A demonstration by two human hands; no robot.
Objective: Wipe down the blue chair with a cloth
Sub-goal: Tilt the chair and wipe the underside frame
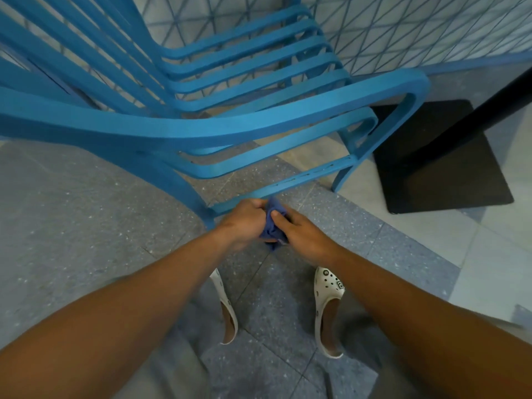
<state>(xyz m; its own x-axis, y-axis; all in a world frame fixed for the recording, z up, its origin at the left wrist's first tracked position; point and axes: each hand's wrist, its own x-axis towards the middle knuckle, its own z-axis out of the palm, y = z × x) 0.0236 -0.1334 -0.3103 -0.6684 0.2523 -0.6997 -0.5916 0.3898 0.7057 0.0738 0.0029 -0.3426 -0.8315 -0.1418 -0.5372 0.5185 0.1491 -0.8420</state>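
You stand on a speckled grey tile floor [72, 197] in white clogs [329, 306]. The blue chair [201, 128] rests its legs on it, and a black square base plate [440, 168] lies just right of the chair.

We see only part of the blue chair [218, 125]: its backrest runs out past the left and top edges, and its far legs are hidden behind the slats. Most of the cloth [272, 223] is buried in the grip of our left hand [244, 218] and right hand [302, 228], so we cannot tell its shape. Our left arm covers much of the left shoe [227, 309]. The black post [489, 110] leaves the frame at the right edge. The charms on the right shoe [328, 286] are too small to read.
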